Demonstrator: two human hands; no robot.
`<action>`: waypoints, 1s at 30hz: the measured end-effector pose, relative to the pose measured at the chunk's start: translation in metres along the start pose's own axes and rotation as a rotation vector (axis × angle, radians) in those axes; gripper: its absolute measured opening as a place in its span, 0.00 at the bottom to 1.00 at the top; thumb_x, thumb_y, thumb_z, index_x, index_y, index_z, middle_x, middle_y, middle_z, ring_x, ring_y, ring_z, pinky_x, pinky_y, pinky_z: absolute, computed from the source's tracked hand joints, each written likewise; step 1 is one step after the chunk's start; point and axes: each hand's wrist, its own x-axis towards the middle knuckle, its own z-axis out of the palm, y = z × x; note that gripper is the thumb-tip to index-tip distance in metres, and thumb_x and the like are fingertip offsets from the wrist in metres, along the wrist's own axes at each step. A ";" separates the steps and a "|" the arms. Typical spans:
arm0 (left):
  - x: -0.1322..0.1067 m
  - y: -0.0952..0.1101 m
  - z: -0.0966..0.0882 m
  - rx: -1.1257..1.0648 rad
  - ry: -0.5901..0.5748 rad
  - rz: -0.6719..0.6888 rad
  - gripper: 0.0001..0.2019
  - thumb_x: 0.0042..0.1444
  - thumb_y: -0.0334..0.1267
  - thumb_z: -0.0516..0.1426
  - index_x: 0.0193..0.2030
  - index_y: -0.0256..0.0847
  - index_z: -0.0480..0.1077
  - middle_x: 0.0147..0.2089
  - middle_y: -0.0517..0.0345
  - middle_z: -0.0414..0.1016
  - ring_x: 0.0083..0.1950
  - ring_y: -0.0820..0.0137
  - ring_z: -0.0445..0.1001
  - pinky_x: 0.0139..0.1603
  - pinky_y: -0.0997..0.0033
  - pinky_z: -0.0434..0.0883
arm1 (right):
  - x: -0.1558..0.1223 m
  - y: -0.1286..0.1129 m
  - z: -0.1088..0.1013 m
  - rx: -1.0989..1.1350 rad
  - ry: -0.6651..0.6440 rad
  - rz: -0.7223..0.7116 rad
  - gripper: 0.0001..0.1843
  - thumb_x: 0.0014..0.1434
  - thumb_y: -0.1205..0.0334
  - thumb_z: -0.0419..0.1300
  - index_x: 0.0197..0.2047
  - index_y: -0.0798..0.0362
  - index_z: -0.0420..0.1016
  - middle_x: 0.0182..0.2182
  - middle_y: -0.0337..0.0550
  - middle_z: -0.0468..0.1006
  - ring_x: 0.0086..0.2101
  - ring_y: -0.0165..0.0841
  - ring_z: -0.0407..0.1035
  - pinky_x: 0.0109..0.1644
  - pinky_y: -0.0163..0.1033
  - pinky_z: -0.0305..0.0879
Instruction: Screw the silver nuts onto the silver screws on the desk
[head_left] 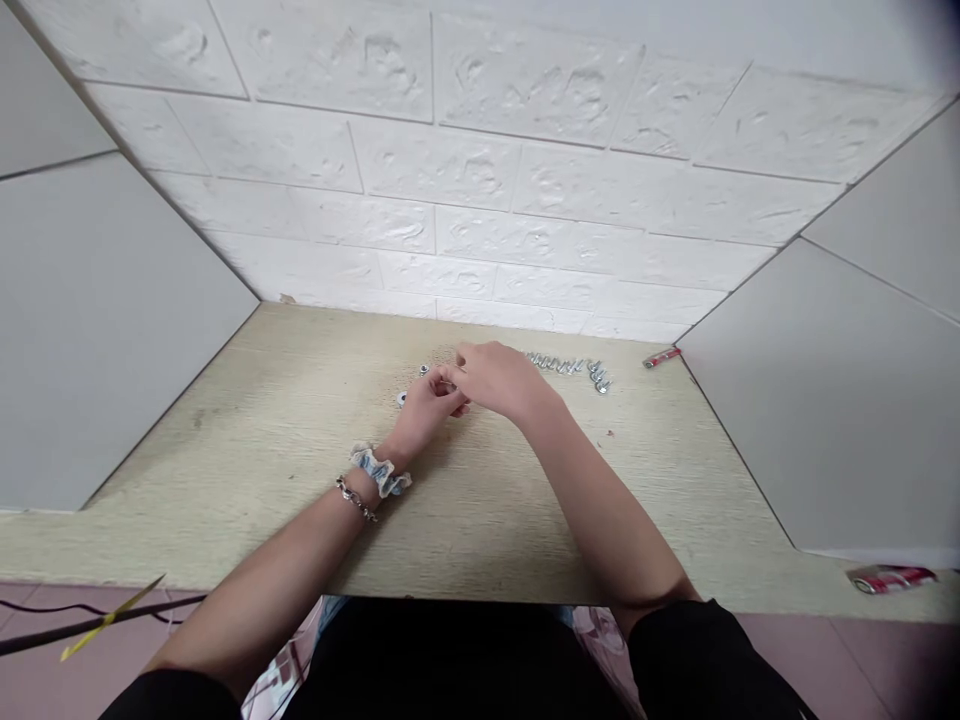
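Head view shows left hand (424,402) and right hand (495,375) meeting over the worktop (300,420), fingers pressed on a small bolt (444,378); nut-threading seems underway, needing steady twisting

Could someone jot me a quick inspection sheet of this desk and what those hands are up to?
Surface: pale wooden desk, lightly marked.
Job's things: small metal pieces at the fingertips; a row of bolts further right.
Clutter: red pen-like item; red wrapper at the desk edge.
Hands: left hand and right hand touching, pinching something small; grip unclear.
Cables: dark cable, bottom left.
Surroundings: white brick-pattern wall, grey side panels.
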 end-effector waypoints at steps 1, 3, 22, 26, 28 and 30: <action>0.000 0.001 0.000 -0.018 0.014 -0.015 0.10 0.42 0.35 0.60 0.28 0.37 0.62 0.22 0.64 0.68 0.24 0.77 0.68 0.27 0.76 0.66 | -0.003 0.000 -0.003 0.006 -0.032 -0.042 0.14 0.58 0.58 0.50 0.41 0.54 0.73 0.37 0.48 0.77 0.34 0.33 0.69 0.30 0.34 0.56; -0.001 0.003 0.001 -0.046 0.044 -0.049 0.11 0.40 0.36 0.61 0.28 0.37 0.62 0.22 0.64 0.68 0.24 0.77 0.68 0.27 0.76 0.66 | -0.007 0.000 -0.007 0.005 -0.097 -0.086 0.11 0.54 0.66 0.54 0.39 0.53 0.75 0.36 0.45 0.77 0.32 0.31 0.68 0.28 0.33 0.54; -0.003 -0.002 0.003 0.086 0.011 0.017 0.09 0.43 0.33 0.58 0.34 0.36 0.67 0.26 0.61 0.70 0.27 0.74 0.70 0.29 0.75 0.66 | -0.001 -0.007 0.003 -0.157 -0.092 0.001 0.08 0.53 0.70 0.54 0.32 0.58 0.75 0.31 0.51 0.77 0.30 0.33 0.71 0.28 0.33 0.60; -0.004 -0.001 0.004 0.139 -0.009 0.015 0.07 0.44 0.31 0.56 0.32 0.36 0.68 0.27 0.59 0.71 0.28 0.74 0.69 0.29 0.74 0.67 | 0.004 -0.006 0.011 -0.173 -0.086 0.049 0.10 0.56 0.68 0.53 0.33 0.57 0.76 0.32 0.52 0.77 0.33 0.35 0.72 0.32 0.34 0.63; -0.004 -0.001 0.004 0.149 -0.025 0.030 0.05 0.44 0.31 0.55 0.31 0.36 0.68 0.26 0.60 0.70 0.28 0.75 0.69 0.29 0.75 0.67 | 0.006 -0.005 0.013 -0.189 -0.080 0.057 0.11 0.56 0.66 0.52 0.33 0.57 0.76 0.33 0.52 0.77 0.34 0.36 0.72 0.33 0.36 0.63; -0.004 -0.001 0.003 0.152 -0.039 0.043 0.06 0.44 0.31 0.55 0.31 0.37 0.69 0.26 0.60 0.70 0.27 0.75 0.68 0.29 0.75 0.66 | 0.007 -0.004 0.014 -0.194 -0.079 0.054 0.13 0.58 0.65 0.51 0.33 0.56 0.76 0.34 0.52 0.77 0.35 0.37 0.72 0.34 0.36 0.64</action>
